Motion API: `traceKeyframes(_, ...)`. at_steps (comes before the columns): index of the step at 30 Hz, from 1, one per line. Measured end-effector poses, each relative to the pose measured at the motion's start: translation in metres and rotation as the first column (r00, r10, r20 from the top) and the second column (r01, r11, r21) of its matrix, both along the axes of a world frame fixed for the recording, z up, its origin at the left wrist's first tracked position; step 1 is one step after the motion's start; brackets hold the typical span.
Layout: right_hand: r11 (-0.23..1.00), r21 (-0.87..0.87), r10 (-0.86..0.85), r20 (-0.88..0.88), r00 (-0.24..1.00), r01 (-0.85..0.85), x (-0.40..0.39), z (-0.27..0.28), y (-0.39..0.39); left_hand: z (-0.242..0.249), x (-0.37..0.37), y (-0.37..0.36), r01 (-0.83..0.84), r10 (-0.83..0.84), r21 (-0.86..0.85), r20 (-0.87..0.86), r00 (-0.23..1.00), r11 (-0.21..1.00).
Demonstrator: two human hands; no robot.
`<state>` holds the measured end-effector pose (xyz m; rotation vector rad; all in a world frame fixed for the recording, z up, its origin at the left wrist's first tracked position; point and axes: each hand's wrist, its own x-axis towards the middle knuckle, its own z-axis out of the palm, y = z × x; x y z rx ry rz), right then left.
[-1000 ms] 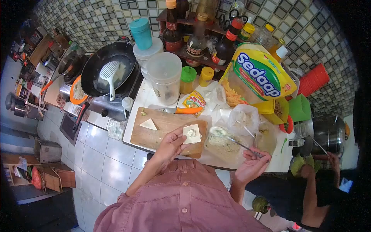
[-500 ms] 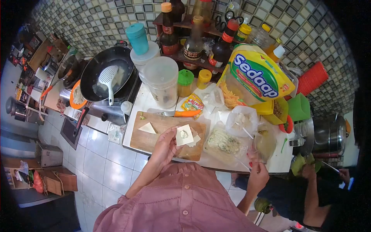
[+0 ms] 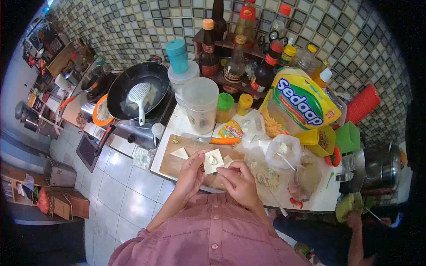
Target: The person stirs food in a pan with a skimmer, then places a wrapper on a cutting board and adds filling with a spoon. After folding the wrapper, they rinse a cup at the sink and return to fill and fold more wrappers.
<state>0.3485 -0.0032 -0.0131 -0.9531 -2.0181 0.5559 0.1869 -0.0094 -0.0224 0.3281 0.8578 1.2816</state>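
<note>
My left hand [image 3: 190, 173] holds a pale square wonton wrapper [image 3: 208, 168] by its left edge, above the wooden cutting board [image 3: 168, 165]. A small dab of whitish-green filling [image 3: 214, 160] sits in the wrapper's middle. My right hand [image 3: 240, 179] has its thumb and fingertips pinched at the wrapper's lower right corner. Another folded pale wrapper [image 3: 180, 153] lies on the board. Right of my right hand, a clear bag or tray of herb-flecked filling [image 3: 268, 177] is partly hidden. A spoon [image 3: 278, 203] rests there, its handle reaching past the table edge.
An orange-handled knife [image 3: 224, 141] lies behind the board. A wok [image 3: 120, 104] with a white slotted turner [image 3: 140, 95] stands on the stove at left. A white bag [image 3: 284, 148], yellow Sedaap pouch [image 3: 295, 99] and bottles stand behind. Another person's hand [image 3: 354, 219] is at lower right.
My right hand has let go of the spoon at the filling and moved left to the wrapper. My left hand still holds the wrapper. The view has shifted slightly.
</note>
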Motion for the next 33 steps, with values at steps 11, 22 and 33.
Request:
traceKeyframes(11, 0.995, -0.019, -0.096, -0.275, 0.957, 0.094, -0.015, -0.01, 0.005, 0.006, -0.004, -0.009, -0.02, 0.009, 0.156, 0.07, 0.997, 0.988)
traceKeyframes(22, 0.958, -0.272, -0.213, -0.457, 0.864, 0.092, -0.016, -0.008, 0.009, 0.004, 0.003, -0.012, 0.118, -0.023, 0.329, -0.278, 0.96, 0.937)
traceKeyframes(33, 0.911, -0.413, -0.242, -0.57, 0.785, -0.019, -0.024, -0.031, 0.009, -0.004, 0.007, -0.008, 0.086, 0.069, 0.287, -0.492, 0.868, 0.954)
